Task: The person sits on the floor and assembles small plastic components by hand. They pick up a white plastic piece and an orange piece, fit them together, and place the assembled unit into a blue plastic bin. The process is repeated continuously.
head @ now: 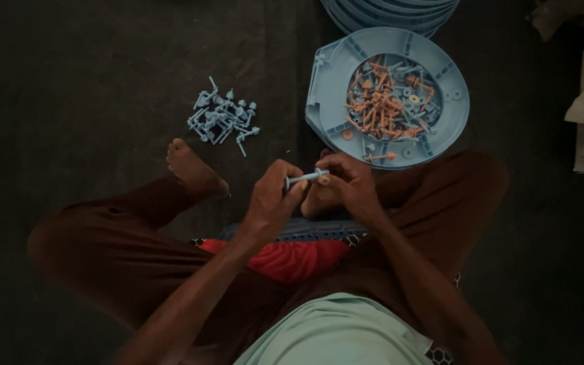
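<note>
Left hand (270, 199) and right hand (346, 186): both pinch one pale-blue plastic pin (307, 178), held level between them above the lap. Beyond the right hand, a round blue tray (326, 81) on the floor (69, 101) holds mixed orange and blue parts (390, 101). Left of the tray, well apart, lies a pile of blue pins (223, 116).

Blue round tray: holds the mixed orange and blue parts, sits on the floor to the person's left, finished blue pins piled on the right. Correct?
Sides are swapped. In the head view the blue round tray lies front-right of the person, and the pile of blue pins lies on the left near the bare foot.
</note>
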